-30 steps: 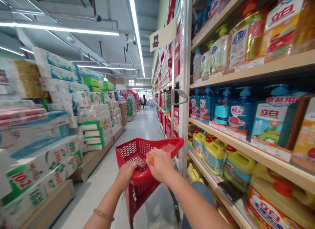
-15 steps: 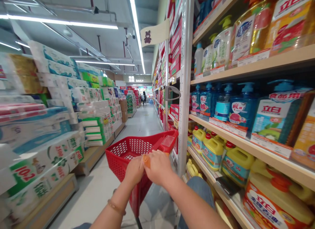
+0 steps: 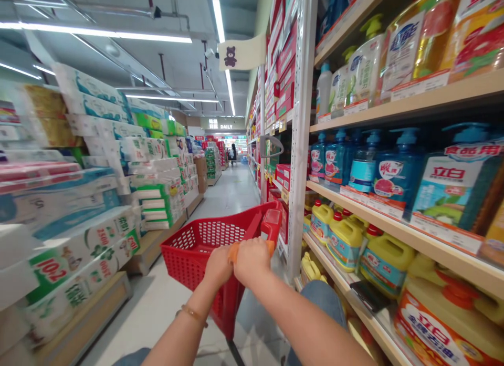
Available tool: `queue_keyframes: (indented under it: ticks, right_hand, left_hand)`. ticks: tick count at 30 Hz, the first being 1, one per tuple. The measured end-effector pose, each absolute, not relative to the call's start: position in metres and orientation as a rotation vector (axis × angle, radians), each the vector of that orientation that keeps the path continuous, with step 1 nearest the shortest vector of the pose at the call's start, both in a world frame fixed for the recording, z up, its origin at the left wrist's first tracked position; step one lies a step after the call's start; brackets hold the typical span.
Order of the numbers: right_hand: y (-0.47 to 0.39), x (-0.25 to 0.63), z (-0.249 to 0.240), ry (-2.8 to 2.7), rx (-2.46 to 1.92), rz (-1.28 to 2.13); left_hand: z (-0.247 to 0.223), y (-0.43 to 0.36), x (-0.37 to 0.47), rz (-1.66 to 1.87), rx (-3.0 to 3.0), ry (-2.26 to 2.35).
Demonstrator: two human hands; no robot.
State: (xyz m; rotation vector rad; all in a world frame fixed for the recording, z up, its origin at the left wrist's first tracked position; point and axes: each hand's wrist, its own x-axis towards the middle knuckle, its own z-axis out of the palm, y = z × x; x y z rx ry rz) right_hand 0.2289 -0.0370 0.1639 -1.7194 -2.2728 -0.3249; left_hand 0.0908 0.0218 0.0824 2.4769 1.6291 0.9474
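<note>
Both hands are closed on the orange handle (image 3: 235,252) of a red shopping cart (image 3: 185,258). My left hand (image 3: 218,269) wraps round its left part, a bracelet on that wrist. Close beside it, my right hand (image 3: 252,263) grips the right part. The cart's basket has perforated sides and stands ahead of me, turned at an angle, with its right end near the white shelf post (image 3: 301,145). I see nothing lying in the visible part of the basket. Fingertips on the far side of the handle are hidden.
Shelves on the right hold blue pump bottles (image 3: 394,169) and yellow jugs (image 3: 384,263) of cleaning liquid. Stacked tissue packs (image 3: 90,255) line the left on low platforms. A floor aisle (image 3: 228,190) runs ahead, where a person (image 3: 233,152) stands far off. A small flag (image 3: 242,53) juts from the shelving.
The cart's basket has swung slightly left in view, and more of the orange handle shows by my right hand. The shelves appear slightly shifted to the right. Both hands keep their hold.
</note>
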Motion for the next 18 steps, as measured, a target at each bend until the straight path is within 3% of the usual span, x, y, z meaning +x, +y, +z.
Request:
queue_keyframes:
  ticks: [10, 18]
  right_hand:
    - [-0.018, 0.233, 0.152, -2.164, -1.84, -0.317]
    - [-0.003, 0.245, 0.137, -2.226, -1.65, -0.293]
  left_hand:
    - [0.052, 0.042, 0.072, 0.935, 2.368, 1.85]
    - [0.036, 0.032, 0.035, 0.808, 2.314, 2.007]
